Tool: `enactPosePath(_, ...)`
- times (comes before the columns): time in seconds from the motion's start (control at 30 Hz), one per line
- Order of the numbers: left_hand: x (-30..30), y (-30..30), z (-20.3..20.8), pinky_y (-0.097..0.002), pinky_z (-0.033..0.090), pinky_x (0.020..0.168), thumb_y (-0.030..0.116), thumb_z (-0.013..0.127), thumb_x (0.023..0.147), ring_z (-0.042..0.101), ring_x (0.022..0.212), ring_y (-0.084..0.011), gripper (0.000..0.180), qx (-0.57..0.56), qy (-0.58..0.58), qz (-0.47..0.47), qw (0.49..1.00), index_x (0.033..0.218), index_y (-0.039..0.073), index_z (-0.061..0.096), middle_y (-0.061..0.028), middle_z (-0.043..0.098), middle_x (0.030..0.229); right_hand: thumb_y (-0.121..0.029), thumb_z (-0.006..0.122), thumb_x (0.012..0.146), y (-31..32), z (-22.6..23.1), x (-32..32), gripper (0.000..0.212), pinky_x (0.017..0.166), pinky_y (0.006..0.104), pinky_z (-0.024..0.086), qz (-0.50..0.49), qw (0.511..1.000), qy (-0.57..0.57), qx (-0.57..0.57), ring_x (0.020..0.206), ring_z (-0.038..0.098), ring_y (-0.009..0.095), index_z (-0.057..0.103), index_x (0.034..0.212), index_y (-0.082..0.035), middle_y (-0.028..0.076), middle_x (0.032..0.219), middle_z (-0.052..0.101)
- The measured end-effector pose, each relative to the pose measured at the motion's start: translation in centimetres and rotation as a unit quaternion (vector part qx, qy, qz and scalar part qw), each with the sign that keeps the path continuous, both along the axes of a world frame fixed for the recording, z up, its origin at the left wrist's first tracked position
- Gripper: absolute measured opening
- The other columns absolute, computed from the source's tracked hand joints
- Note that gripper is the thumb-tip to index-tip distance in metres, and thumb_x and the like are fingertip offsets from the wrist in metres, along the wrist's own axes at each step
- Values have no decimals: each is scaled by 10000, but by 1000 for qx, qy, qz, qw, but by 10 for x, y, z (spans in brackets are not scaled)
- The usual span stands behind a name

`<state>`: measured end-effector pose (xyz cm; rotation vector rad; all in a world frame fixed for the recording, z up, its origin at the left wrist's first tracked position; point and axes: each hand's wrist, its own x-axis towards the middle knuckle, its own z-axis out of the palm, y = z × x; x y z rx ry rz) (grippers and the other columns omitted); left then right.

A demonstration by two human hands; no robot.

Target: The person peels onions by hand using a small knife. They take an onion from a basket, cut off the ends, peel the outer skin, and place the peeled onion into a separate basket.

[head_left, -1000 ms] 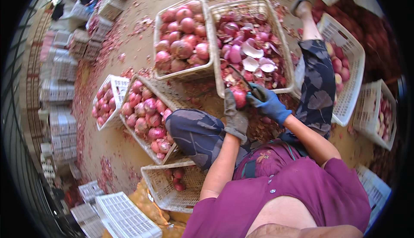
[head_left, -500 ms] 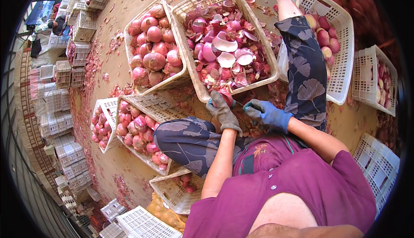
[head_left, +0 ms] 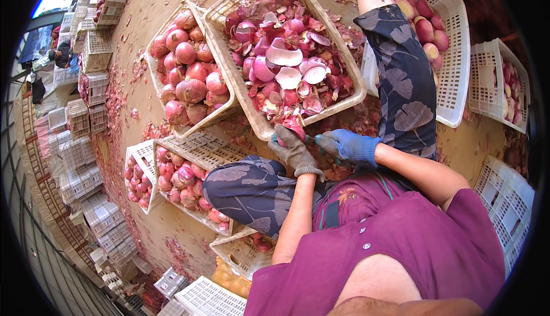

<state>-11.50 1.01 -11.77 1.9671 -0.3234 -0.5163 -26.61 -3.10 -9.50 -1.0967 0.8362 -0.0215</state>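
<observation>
My left hand, in a grey glove, is closed around a red onion close to the near corner of a crate of peels. My right hand, in a blue glove, is just to its right with curled fingers. It grips what looks like a small knife, mostly hidden, that points toward the onion. Purple skins and pale curved onion layers fill the crate beyond my hands.
Left of the peels stands a crate of unpeeled onions; another onion crate tilts beside my left knee. Peeled onions sit in a white crate beyond my right leg. Stacked crates line the far left. Loose skins litter the floor.
The view has shifted a little, so the crates ahead appear farther left and higher. My left hand keeps hold of the onion, and my right hand has turned slightly beside it.
</observation>
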Motion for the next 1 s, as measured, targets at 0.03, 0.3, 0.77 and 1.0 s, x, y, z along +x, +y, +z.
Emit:
enactPosePath(0.03, 5, 5, -10, -388, 450, 908, 626, 534, 970, 530, 942, -261, 651, 11, -16, -8, 1000, 1084, -15, 530, -149, 549, 1028, -452, 507, 1037, -2, -5, 5, 437, 587, 338, 468, 1, 1000, -12, 2, 645, 556, 161, 629, 1080, -34, 90, 777, 619)
enactPosePath(0.3, 8, 6, -15, -394, 453, 901, 652, 559, 943, 516, 959, -237, 729, 29, -44, -30, 998, 1146, -47, 517, -143, 542, 1040, -523, 477, 1027, -1, -59, 45, 544, 672, 416, 471, -24, 988, 39, -149, 669, 544, 230, 669, 980, -16, 169, 737, 624)
enactPosePath(0.77, 53, 43, -42, -408, 539, 931, 743, 504, 908, 611, 1083, -223, 775, -149, 186, -154, 959, 1369, 121, 465, -68, 564, 1250, -614, 490, 986, 15, -23, 42, 540, 433, 281, 433, -121, 982, -116, 85, 479, 529, 130, 575, 1204, -127, 51, 690, 592)
enactPosePath(1.0, 53, 40, 31, -439, 516, 972, 828, 430, 870, 581, 1174, -261, 880, -114, 484, -253, 830, 1375, 110, 486, -90, 585, 1310, -491, 522, 1021, 6, -29, 43, 531, 710, 312, 551, -133, 971, -177, -95, 866, 653, 192, 536, 1385, -104, 103, 992, 664)
